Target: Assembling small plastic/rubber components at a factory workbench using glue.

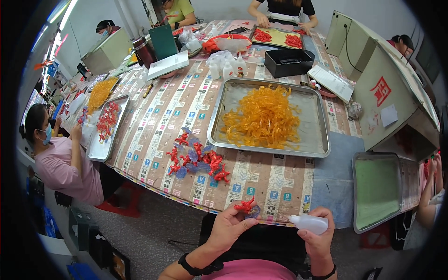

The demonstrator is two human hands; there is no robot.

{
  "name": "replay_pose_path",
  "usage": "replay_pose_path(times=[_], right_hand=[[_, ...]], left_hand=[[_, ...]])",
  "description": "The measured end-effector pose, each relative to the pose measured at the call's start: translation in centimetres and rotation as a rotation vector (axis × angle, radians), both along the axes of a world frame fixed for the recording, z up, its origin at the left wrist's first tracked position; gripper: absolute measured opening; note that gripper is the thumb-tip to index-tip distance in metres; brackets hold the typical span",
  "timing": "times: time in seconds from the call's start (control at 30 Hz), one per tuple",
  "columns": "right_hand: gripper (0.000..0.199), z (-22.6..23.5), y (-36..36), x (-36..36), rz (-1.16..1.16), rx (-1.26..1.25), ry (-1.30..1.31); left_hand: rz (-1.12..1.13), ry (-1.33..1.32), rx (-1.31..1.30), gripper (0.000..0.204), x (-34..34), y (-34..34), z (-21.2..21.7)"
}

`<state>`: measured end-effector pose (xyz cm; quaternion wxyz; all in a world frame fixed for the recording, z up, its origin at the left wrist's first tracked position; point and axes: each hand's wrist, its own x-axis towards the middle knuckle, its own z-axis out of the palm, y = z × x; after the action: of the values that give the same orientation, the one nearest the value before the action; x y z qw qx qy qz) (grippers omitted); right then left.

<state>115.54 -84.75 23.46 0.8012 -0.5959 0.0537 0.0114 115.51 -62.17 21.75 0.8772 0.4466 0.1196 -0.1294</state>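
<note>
Between the thumb and fingers of my left hand [230,229] is a small red plastic figure [245,205] with a clear bluish-purple piece [253,213] below it. My right hand [320,237] grips a white squeeze bottle [310,224], tilted so its nozzle points left toward the figure; the two are apart. Both hands are at the table's near edge. Beyond my left hand lies a loose group of red figures [198,156] mixed with translucent blue-purple pieces [203,166]. A metal tray [311,116] farther back holds a heap of curly orange translucent plastic parts [266,119].
A green-lined tray [377,191] sits at the right, below a large metal cabinet [396,88]. Behind the orange heap are a black box [289,63] and several white bottles [227,70]. At left, a person in pink works beside a tray of red parts [106,126]. Other people sit farther back.
</note>
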Motion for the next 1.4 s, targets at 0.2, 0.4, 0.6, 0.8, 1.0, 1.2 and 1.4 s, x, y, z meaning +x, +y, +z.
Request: replay_pose_path(times=[0.2,0.4,0.6,0.8,1.0,1.2,1.4], right_hand=[[0.04,-0.1,-0.2,0.2,0.031,-0.087,-0.06],[0.037,-0.6,-0.3,0.2,0.053,-0.257,-0.167],[0.036,-0.6,-0.2,0.4,0.053,-0.442,-0.241],[0.036,0.0,0.1,0.5,0.027,-0.564,-0.295],[0.036,0.3,0.2,0.6,0.024,-0.601,-0.326],[0.036,0.1,0.2,0.6,0.032,-0.624,-0.349],[0.037,-0.1,0.2,0.5,0.038,-0.599,-0.329]], left_hand=[[-0.006,-0.155,0.234,0.043,0.1,-0.5,-1.2],[-0.009,-0.162,0.263,0.045,0.1,-0.9,-1.1],[0.001,-0.137,0.256,0.043,0.1,-1.0,-1.5],[0.002,-0.165,0.288,0.043,0.2,-1.1,-1.1],[-0.001,-0.169,0.275,0.042,0.2,-1.0,-1.0],[-0.002,-0.166,0.247,0.042,0.2,-0.9,-1.0],[-0.008,-0.162,0.25,0.043,0.2,-0.8,-0.9]])
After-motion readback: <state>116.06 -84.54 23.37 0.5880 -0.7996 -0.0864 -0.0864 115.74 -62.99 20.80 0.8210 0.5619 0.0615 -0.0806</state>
